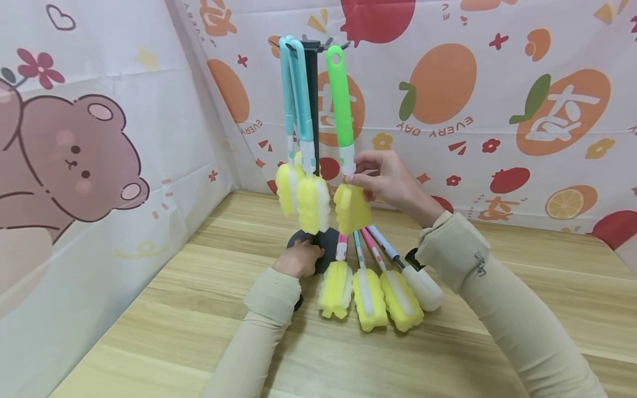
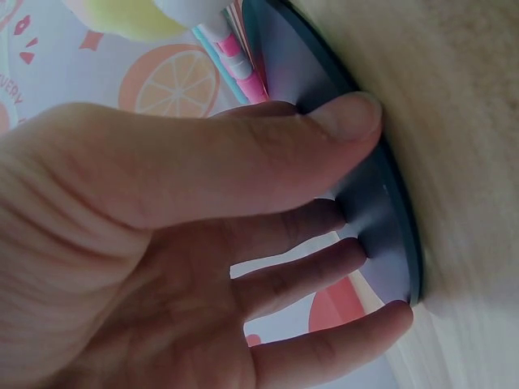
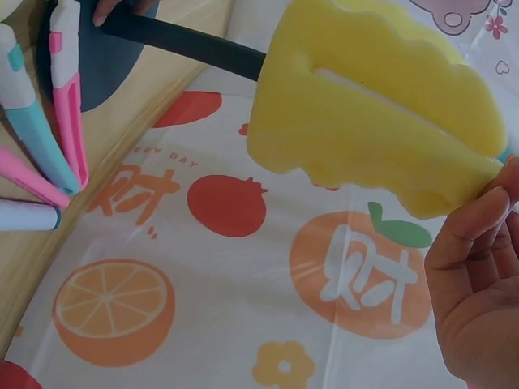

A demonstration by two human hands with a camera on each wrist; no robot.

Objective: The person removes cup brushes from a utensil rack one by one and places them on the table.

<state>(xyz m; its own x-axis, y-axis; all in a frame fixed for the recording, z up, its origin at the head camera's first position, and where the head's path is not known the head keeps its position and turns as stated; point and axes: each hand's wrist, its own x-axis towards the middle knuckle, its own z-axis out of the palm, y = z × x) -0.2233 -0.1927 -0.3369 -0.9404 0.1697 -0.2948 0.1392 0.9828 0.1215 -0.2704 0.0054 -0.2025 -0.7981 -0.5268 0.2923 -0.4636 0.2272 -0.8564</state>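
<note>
In the head view my right hand (image 1: 385, 177) pinches the white neck of a sponge brush with a green handle (image 1: 340, 99) and a yellow sponge head (image 3: 373, 105). Its handle end is up by the hooks of a black stand (image 1: 312, 83); whether it hangs on one I cannot tell. Two or more turquoise-handled sponge brushes (image 1: 301, 91) hang from the stand, heads down. My left hand (image 1: 300, 258) presses on the stand's round dark base (image 2: 385, 219), thumb at the rim and the other fingers spread, fairly straight, on its top.
Several brushes lie fanned out on the wooden table (image 1: 199, 309), right of the base. Among them are a yellow-headed sponge brush (image 1: 369, 301) and a white-headed brush (image 1: 423, 288). A fruit-print cloth (image 1: 497, 110) hangs behind; a bear-print cloth (image 1: 79, 155) is at the left.
</note>
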